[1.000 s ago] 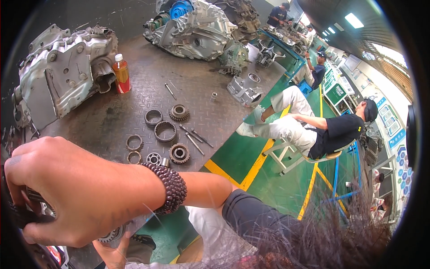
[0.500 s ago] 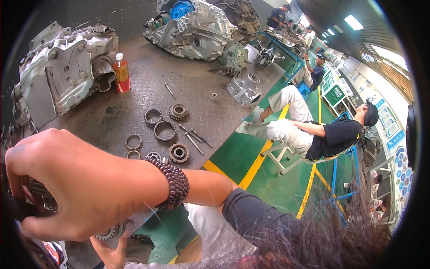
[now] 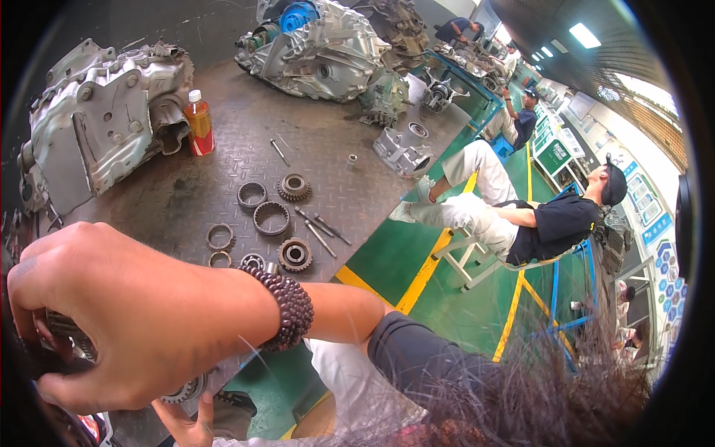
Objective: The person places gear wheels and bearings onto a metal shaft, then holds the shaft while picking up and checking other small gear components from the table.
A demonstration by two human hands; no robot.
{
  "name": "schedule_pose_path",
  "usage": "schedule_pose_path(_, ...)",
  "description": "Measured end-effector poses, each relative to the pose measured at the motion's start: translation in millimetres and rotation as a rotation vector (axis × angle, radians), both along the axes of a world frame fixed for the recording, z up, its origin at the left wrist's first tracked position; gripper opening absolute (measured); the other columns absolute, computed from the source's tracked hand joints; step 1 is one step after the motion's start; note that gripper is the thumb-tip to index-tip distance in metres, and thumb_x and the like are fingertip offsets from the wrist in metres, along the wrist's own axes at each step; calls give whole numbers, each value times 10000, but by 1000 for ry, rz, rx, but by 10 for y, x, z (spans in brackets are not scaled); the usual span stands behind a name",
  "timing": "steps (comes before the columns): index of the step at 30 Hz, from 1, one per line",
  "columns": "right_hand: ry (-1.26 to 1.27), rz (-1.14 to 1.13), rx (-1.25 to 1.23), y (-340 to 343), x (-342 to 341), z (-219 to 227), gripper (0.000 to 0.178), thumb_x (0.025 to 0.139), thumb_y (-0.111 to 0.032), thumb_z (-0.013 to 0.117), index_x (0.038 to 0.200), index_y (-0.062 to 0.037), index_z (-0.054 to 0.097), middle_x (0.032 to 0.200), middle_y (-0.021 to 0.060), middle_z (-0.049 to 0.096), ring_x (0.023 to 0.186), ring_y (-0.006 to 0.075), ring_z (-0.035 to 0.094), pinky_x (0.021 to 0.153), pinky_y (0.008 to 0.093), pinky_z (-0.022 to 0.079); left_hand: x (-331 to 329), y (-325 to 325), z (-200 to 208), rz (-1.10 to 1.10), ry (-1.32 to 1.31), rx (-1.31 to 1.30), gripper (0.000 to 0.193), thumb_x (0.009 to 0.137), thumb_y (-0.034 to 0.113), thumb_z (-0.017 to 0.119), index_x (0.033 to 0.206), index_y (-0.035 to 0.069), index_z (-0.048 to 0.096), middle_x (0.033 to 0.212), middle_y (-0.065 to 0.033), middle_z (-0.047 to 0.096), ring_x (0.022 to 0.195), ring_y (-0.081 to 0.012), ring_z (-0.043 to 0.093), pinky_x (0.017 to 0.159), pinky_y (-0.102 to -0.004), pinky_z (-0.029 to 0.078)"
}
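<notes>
Right hand (image 3: 126, 316) curls over a toothed metal part (image 3: 71, 332) below its fingers; left hand (image 3: 186, 428), apart and lower, has its fingers at a gear (image 3: 185, 392), and I cannot tell whether either grips firmly; beyond the right wrist lie metal rings (image 3: 271, 230) and rods (image 3: 320, 237), with a bottle (image 3: 200, 134) farther off

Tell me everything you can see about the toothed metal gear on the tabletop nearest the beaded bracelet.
The round, grey-brown toothed metal gear lies flat on the dark, patterned metal tabletop, hole facing up. A shiny ring frames the dark centre hole, a brownish band surrounds that, and teeth line the rim. It looks like bare, slightly stained steel. A small shiny metal cylinder sits close on its left; whether they touch is hard to tell. Nothing is holding it.
</notes>
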State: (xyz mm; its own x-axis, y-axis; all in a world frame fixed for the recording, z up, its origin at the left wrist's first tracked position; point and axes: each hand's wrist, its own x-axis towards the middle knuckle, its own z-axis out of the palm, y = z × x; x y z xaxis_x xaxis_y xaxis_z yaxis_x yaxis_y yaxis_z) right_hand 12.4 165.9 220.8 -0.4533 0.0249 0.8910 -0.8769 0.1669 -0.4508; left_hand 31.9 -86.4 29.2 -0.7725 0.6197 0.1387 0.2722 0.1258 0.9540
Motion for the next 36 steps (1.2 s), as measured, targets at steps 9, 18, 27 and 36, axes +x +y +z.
schedule_pose_path(9, 24, -90, 39, -14, 98, 46, 208, 726, -160, 796, 842, 4, 740, 812, 158, 690, 749, 340, 693, 691, 425, 575, -34, 4, 17, 19, 12, -47, 962, 864, 57, 868, 1605, -24, 261, 1591, -227, 375, 1469, -336, 409, 1204, -450, 343)
schedule_pose_path(18, -34, -106, 121, 49, 142, 68, 240, 740, -201, 793, 881, -8, 777, 825, 164, 689, 773, 356, 689, 702, 448, 573, -42, 35, 30, -1, 13, -38, 938, 861, 55, 871, 1587, -39, 286, 1580, -237, 390, 1464, -337, 416, 1201, -446, 349)
schedule_pose_path(27, -31, -106, 90, 7, 133, 41, 256, 708, -217, 828, 837, -5, 766, 816, 157, 687, 783, 354, 687, 710, 446, 568, -32, -4, 31, -19, -5, -3, 899, 851, 48, 874, 1556, -55, 326, 1554, -243, 416, 1443, -334, 434, 1190, -435, 358)
schedule_pose_path(36, -19, -104, 80, -12, 133, 36, 242, 704, -213, 828, 786, 2, 752, 790, 149, 680, 757, 340, 672, 689, 444, 560, -70, 54, 53, -10, 17, -35, 776, 828, 115, 889, 1447, -47, 450, 1426, -214, 528, 1300, -312, 527, 1102, -422, 421)
